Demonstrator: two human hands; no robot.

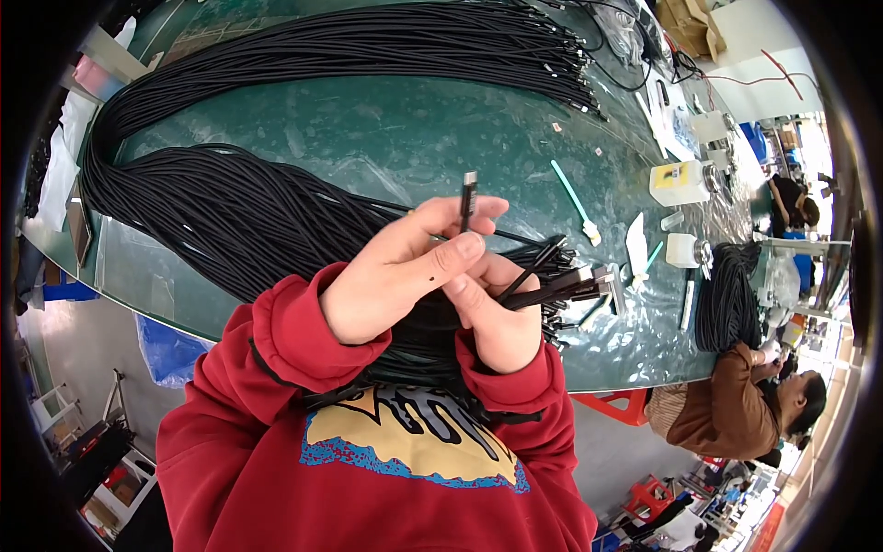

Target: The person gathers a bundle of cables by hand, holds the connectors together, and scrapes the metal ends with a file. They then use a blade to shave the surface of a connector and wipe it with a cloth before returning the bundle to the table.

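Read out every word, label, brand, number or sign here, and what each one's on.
No text can be quoted reliably.
Black connector in the left hand: pale marks, too small to read.
Yellow label on the white bottle: too small to read.
Cream patch on the red sweatshirt: bold dark shapes, no clear word.

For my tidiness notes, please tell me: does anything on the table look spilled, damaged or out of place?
Nothing looks clearly spilled or damaged. Two things look untidy: small pale scraps lie loose near the far cable ends, and a thin teal stick with a white lump at one end lies on the green table.
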